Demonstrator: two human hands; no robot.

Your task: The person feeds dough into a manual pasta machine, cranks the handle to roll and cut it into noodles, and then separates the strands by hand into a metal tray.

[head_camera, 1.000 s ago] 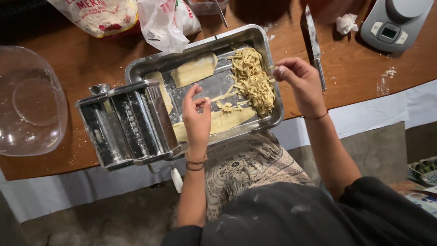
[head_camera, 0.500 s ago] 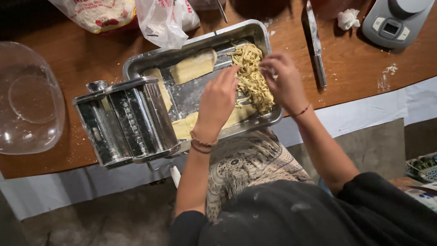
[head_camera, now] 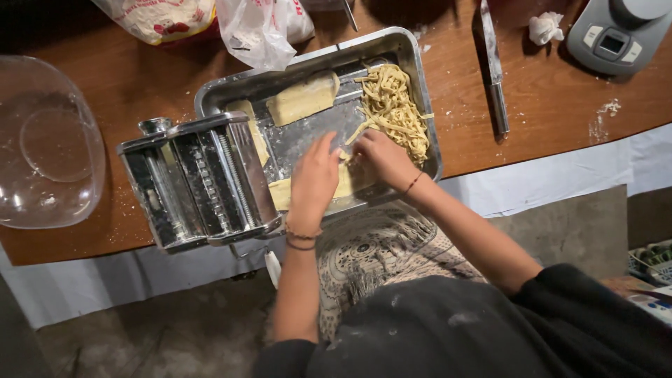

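Reaching into the metal tray [head_camera: 413,70], we rest our left hand [head_camera: 313,178] and right hand [head_camera: 378,157] together on the flat dough strip [head_camera: 280,192] at the tray's six o'clock edge, fingers pinching it. Cut noodles [head_camera: 392,108] pile at two o'clock of our hands. At nine o'clock, the pasta machine [head_camera: 199,178] stands on the desk [head_camera: 560,112].
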